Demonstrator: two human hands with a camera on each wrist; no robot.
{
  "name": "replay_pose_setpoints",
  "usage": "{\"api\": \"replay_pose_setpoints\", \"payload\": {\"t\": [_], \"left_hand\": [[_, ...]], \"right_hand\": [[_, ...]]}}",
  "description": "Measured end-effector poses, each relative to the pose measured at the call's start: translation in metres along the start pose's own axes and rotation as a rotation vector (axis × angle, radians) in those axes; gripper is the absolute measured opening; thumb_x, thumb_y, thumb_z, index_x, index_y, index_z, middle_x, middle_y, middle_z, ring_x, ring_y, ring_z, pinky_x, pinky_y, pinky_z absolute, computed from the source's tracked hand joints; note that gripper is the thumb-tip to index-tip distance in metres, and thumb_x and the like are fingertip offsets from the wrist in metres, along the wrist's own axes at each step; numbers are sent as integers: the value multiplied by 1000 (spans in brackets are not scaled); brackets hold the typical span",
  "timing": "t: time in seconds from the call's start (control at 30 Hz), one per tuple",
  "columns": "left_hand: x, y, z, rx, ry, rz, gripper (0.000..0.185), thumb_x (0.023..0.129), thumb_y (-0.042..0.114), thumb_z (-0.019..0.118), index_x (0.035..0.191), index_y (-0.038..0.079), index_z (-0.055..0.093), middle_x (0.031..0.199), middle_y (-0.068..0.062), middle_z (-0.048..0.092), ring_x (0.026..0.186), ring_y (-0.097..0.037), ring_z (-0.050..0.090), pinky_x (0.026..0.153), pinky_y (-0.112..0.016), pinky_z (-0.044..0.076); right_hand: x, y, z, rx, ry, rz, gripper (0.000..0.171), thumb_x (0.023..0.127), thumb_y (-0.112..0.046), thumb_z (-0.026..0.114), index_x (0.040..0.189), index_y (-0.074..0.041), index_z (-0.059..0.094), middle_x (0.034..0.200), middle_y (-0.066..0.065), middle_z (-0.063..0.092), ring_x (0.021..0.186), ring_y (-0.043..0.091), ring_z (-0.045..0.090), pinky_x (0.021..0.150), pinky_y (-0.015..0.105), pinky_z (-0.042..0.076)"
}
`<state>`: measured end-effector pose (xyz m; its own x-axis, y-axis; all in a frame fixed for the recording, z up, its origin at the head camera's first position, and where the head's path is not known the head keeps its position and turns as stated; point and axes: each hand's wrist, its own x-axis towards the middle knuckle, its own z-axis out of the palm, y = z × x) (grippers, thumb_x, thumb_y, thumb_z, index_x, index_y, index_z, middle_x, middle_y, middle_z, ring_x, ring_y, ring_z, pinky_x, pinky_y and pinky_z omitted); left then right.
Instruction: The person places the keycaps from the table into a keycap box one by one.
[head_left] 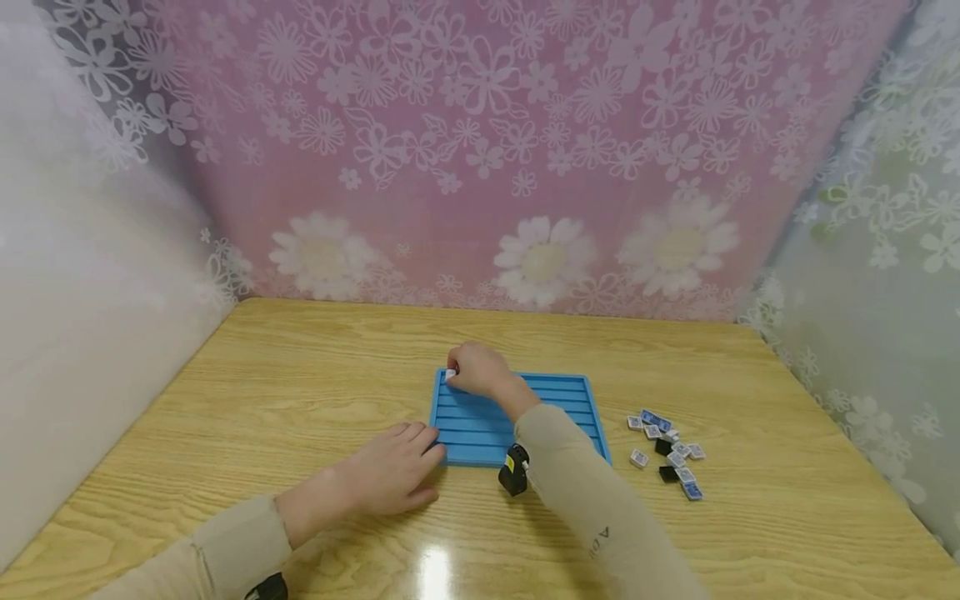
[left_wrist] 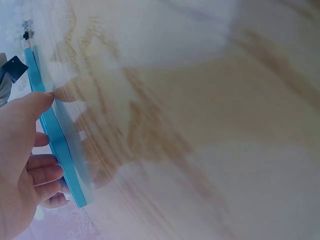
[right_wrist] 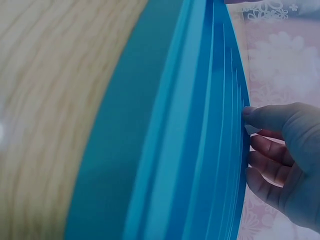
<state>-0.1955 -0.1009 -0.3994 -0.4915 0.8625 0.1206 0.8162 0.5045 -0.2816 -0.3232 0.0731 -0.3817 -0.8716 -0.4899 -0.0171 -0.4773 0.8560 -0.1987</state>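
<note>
A blue ridged tray [head_left: 480,457] lies on the wooden table, its grooves running left to right. At its far left corner my right hand [head_left: 480,369] pinches a small white tile [head_left: 450,376] between thumb and fingers. In the right wrist view the white tile [right_wrist: 251,129] is mostly hidden by the fingers at the tray's far side. My left hand [head_left: 397,467] rests at the tray's near left corner, its fingers fairly straight and touching the edge. The left wrist view shows the left hand [left_wrist: 25,155] against the side of the blue tray [left_wrist: 62,150].
To the right of the tray lies a loose scatter of small tiles [head_left: 678,452], several white, a few blue or black. A black wrist camera [head_left: 514,471] hangs under the right forearm by the tray's near edge. Flowered cloth [head_left: 480,167] stands behind the table.
</note>
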Motion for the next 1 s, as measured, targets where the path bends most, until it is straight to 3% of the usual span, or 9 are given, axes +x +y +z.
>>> {"api": "replay_pose_setpoints", "payload": {"t": [0.2, 0.4, 0.63, 1.0], "left_hand": [[0, 1, -1, -8, -36, -10, 44, 89, 49, 53, 108, 9, 51, 105, -6, 49, 97, -19, 47, 88, -32, 43], [0, 1, 1, 7, -17, -6, 44, 89, 49, 54, 107, 9, 51, 105, -6, 49, 97, -20, 48, 88, -33, 43], [0, 1, 0, 3, -40, -18, 45, 89, 50, 53, 109, 10, 51, 106, -6, 49, 99, -19, 47, 89, -32, 42], [1, 1, 1, 10, -19, -19, 43, 89, 50, 53, 105, 10, 50, 104, -5, 48, 96, -19, 46, 86, -32, 42]], "right_hand": [[0, 1, 4, 2, 11, 5, 14, 87, -23, 65, 95, -12, 64, 83, -2, 59, 71, 12, 52, 63, 28, 45], [0, 2, 3, 29, 21, -3, 13, 86, -22, 66, 92, -11, 64, 81, -1, 59, 69, 13, 51, 62, 28, 44], [0, 3, 3, 54, 21, -3, 12, 86, -21, 66, 92, -11, 64, 81, -1, 59, 68, 13, 51, 62, 28, 44], [2, -1, 2, 10, 26, -3, 16, 87, -23, 65, 98, -11, 66, 86, -1, 60, 73, 12, 52, 65, 29, 45]]}}
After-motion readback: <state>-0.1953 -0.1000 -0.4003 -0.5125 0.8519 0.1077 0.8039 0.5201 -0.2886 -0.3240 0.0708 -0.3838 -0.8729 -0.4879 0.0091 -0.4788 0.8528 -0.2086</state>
